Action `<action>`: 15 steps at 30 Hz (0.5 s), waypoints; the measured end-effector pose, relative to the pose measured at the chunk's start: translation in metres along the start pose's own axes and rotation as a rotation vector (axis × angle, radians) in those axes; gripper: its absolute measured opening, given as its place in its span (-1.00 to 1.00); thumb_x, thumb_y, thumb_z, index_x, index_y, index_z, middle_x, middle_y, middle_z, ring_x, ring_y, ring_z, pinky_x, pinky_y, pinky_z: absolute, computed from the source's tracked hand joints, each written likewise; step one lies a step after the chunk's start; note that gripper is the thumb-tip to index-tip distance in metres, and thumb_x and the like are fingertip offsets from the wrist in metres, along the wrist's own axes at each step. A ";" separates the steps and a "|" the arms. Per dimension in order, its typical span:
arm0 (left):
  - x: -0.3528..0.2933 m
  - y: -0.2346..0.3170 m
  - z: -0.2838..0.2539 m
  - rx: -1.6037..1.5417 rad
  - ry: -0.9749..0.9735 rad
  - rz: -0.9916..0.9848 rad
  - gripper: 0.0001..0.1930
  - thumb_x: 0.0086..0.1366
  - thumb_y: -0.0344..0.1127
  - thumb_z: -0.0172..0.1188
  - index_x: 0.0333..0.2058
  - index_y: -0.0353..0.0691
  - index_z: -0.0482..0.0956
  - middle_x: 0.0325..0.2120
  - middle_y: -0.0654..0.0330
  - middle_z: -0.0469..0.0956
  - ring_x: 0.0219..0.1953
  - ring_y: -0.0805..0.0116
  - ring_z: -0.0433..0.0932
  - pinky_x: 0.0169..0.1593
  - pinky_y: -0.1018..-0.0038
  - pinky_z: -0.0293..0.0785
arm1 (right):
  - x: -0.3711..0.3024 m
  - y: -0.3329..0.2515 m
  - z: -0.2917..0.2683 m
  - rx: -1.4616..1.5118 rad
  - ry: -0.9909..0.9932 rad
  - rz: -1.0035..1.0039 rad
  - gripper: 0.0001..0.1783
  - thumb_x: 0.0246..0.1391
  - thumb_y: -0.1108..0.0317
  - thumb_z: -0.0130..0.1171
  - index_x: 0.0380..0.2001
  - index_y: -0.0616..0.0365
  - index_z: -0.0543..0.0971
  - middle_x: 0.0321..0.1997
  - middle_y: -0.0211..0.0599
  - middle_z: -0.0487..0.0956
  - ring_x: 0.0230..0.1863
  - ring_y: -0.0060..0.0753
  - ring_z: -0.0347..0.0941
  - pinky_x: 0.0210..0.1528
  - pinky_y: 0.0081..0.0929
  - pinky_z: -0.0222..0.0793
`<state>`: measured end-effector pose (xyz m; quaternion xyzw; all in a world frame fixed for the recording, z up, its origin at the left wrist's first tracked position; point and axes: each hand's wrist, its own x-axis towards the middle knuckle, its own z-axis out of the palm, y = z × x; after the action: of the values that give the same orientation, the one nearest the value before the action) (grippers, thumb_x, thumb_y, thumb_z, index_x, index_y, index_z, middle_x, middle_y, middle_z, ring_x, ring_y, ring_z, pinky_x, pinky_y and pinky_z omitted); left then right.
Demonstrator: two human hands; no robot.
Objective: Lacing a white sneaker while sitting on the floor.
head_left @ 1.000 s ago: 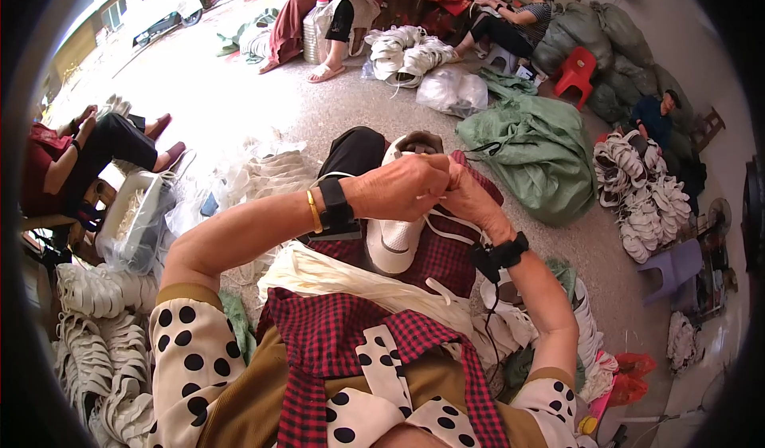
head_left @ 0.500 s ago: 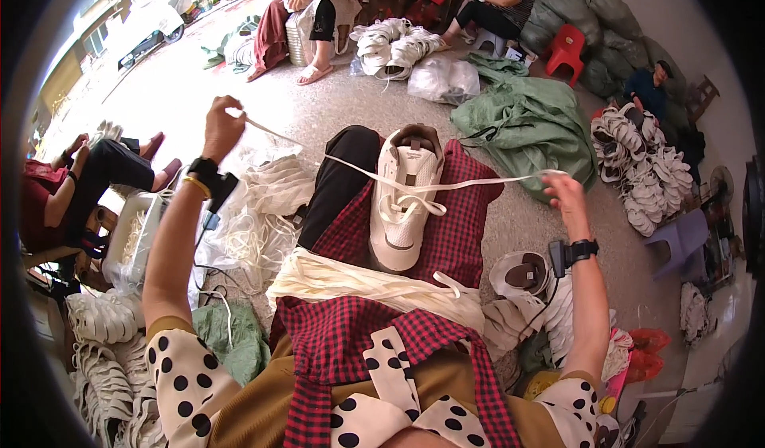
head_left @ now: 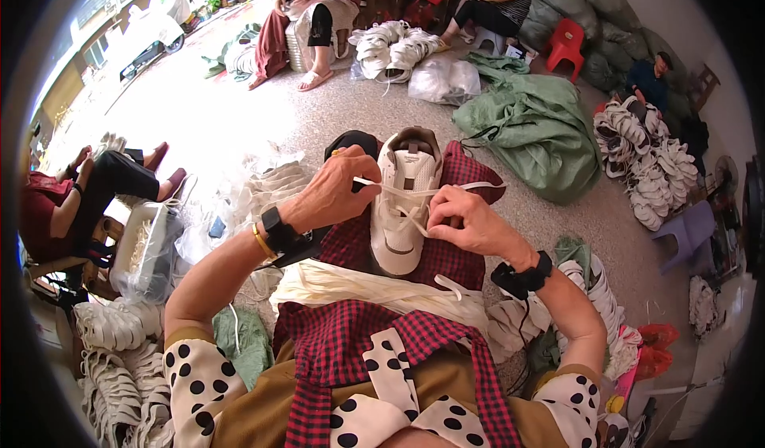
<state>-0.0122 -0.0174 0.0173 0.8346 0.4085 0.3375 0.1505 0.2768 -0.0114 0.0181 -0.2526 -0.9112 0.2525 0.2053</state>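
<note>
A white sneaker (head_left: 397, 253) with brown lining rests on my lap, its toe toward me. Its cream shoelace (head_left: 396, 193) crosses the tongue and eyelets. At the shoe's left side my left hand (head_left: 341, 189) pinches one stretch of the lace between thumb and finger. My right hand (head_left: 468, 221) is closed at the shoe's right side, pinching another stretch near the eyelets. The lace's loose tail lies over my right knee. Across my lap, nearer me, lies a bundle of cream laces (head_left: 374, 295) on a red-and-black checked apron (head_left: 335, 332).
Stacks of white shoe uppers (head_left: 119, 368) stand at lower left, with more uppers (head_left: 641, 161) at right. A large green sack (head_left: 538, 133) lies ahead to the right. A plastic bin (head_left: 139, 253) stands at left. Several people sit around, beyond a red stool (head_left: 566, 45) and a purple stool (head_left: 687, 233).
Both hands have come inward from wide apart to the shoe. The lace, earlier pulled out long to both sides, is now gathered close over the shoe.
</note>
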 end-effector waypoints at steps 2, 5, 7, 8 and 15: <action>-0.001 -0.004 0.003 -0.002 0.007 -0.050 -0.87 0.10 -0.45 0.30 -0.34 -0.27 0.59 -0.31 0.11 0.52 -0.18 0.14 0.51 -0.05 0.29 0.39 | 0.000 -0.003 -0.007 0.233 -0.037 0.111 -0.89 0.03 0.42 0.29 -0.38 0.20 0.59 -0.18 -0.31 0.52 -0.18 -0.34 0.45 -0.10 -0.43 0.40; -0.005 -0.007 0.012 0.091 0.062 -0.111 -0.87 0.10 -0.44 0.29 -0.35 -0.27 0.57 -0.31 0.10 0.52 -0.16 0.12 0.51 0.00 0.25 0.37 | 0.004 0.002 -0.009 0.493 -0.028 0.080 -0.90 0.03 0.44 0.27 -0.40 0.22 0.56 -0.24 -0.40 0.56 -0.23 -0.61 0.46 -0.24 -0.57 0.42; -0.009 -0.010 0.018 0.109 0.061 -0.084 -0.85 0.10 -0.44 0.28 -0.33 -0.26 0.56 -0.31 0.08 0.51 -0.15 0.09 0.50 0.04 0.21 0.34 | 0.001 -0.007 -0.010 0.364 -0.048 0.149 -0.90 0.00 0.46 0.26 -0.39 0.23 0.56 -0.25 -0.39 0.56 -0.26 -0.61 0.46 -0.27 -0.58 0.42; -0.011 -0.011 0.020 0.109 0.061 -0.086 -0.85 0.10 -0.44 0.28 -0.33 -0.26 0.56 -0.31 0.08 0.51 -0.15 0.09 0.50 0.04 0.21 0.34 | 0.000 -0.013 -0.009 0.235 -0.063 0.213 -0.89 -0.02 0.48 0.24 -0.38 0.23 0.55 -0.26 -0.38 0.56 -0.29 -0.61 0.46 -0.29 -0.60 0.41; -0.013 -0.015 0.021 0.136 0.097 -0.151 -0.83 0.09 -0.47 0.25 -0.29 -0.26 0.54 -0.28 0.05 0.49 -0.11 0.04 0.47 0.04 0.23 0.35 | 0.000 0.004 0.007 -0.087 0.091 -0.043 -0.77 -0.17 0.55 0.29 -0.34 0.18 0.58 -0.35 -0.25 0.47 -0.27 -0.27 0.48 -0.22 -0.35 0.46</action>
<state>-0.0123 -0.0178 -0.0117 0.7925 0.4989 0.3368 0.0982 0.2750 -0.0111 0.0106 -0.2526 -0.9163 0.1966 0.2409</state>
